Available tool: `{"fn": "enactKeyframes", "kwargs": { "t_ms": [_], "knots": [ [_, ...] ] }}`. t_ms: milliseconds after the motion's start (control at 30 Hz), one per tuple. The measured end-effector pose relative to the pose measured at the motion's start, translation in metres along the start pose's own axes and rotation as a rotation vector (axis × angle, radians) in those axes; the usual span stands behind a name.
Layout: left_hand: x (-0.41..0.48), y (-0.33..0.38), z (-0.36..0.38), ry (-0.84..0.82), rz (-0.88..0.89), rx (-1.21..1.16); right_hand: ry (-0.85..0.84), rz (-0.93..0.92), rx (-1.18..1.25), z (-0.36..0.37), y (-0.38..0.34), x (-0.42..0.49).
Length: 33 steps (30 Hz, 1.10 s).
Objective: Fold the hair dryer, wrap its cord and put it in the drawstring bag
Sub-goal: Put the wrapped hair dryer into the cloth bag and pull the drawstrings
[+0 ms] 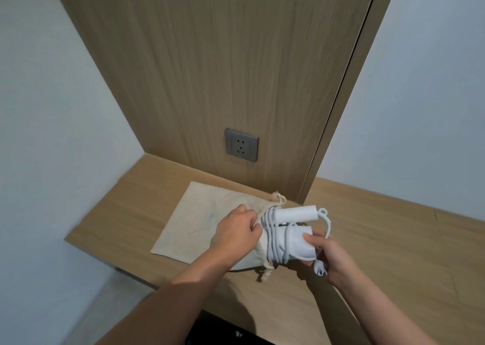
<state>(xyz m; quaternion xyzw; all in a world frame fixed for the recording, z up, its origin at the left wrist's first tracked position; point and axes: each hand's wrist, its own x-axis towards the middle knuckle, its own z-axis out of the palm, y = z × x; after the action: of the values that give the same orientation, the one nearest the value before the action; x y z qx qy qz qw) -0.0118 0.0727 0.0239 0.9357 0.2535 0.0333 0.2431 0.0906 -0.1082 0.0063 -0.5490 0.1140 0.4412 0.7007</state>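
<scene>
A white folded hair dryer with its white cord wound around it sits at the mouth of a beige drawstring bag lying flat on the wooden desk. My right hand grips the dryer's wide end from the right, and the cord's plug hangs below its fingers. My left hand pinches the bag's upper rim beside the dryer, holding the opening. The bag's rope drawstrings stick out above and below the dryer.
A grey wall socket is set in the wooden panel behind the desk. White walls stand left and right. The desk's front edge runs close under my forearms, with a dark gap below it.
</scene>
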Motion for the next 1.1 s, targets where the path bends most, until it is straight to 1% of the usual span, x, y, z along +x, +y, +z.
{"fn": "enactKeyframes", "kwargs": {
  "t_ms": [100,167,233,267,333,400,467,533,667,767,833,867,933,1000,1100],
  "knots": [
    [0.005,0.007,0.002,-0.022,-0.077,-0.070,0.001,-0.049,-0.122,0.007,0.007,0.000],
    [0.008,0.014,0.002,-0.009,-0.088,-0.110,0.032,-0.039,-0.102,0.014,0.014,0.003],
    [0.006,0.020,0.000,-0.045,-0.038,-0.136,0.064,0.009,-0.008,0.020,0.019,0.006],
    [0.003,0.023,-0.001,-0.086,-0.006,-0.129,0.067,0.048,0.080,0.023,0.021,0.007],
    [-0.004,0.025,-0.002,-0.157,0.060,-0.025,0.085,0.120,0.301,0.026,0.021,0.010],
    [-0.013,0.021,-0.003,-0.158,0.101,0.126,0.143,0.155,0.419,0.024,0.019,0.013],
    [-0.020,0.015,-0.003,-0.146,0.087,0.172,0.166,0.164,0.420,0.023,0.017,0.015],
    [-0.025,0.011,0.000,-0.153,0.096,0.151,0.149,0.173,0.388,0.026,0.017,0.016],
    [-0.021,0.010,0.005,-0.085,0.142,-0.019,0.139,0.144,0.306,0.041,0.019,0.020],
    [-0.015,0.012,0.003,-0.086,0.164,-0.049,0.098,0.135,0.343,0.059,0.019,0.023],
    [-0.014,0.011,0.005,-0.079,0.115,-0.038,0.095,0.137,0.402,0.068,0.021,0.026],
    [-0.014,0.009,0.008,-0.069,0.054,-0.049,0.096,0.141,0.419,0.069,0.022,0.029],
    [-0.014,0.003,0.011,-0.054,-0.113,-0.169,-0.008,0.159,0.413,0.067,0.021,0.031],
    [-0.013,-0.004,0.014,-0.049,-0.221,-0.308,-0.182,0.196,0.335,0.060,0.016,0.028],
    [-0.010,-0.008,0.012,-0.082,-0.206,-0.361,-0.374,0.278,0.179,0.046,0.008,0.025]
  ]
}}
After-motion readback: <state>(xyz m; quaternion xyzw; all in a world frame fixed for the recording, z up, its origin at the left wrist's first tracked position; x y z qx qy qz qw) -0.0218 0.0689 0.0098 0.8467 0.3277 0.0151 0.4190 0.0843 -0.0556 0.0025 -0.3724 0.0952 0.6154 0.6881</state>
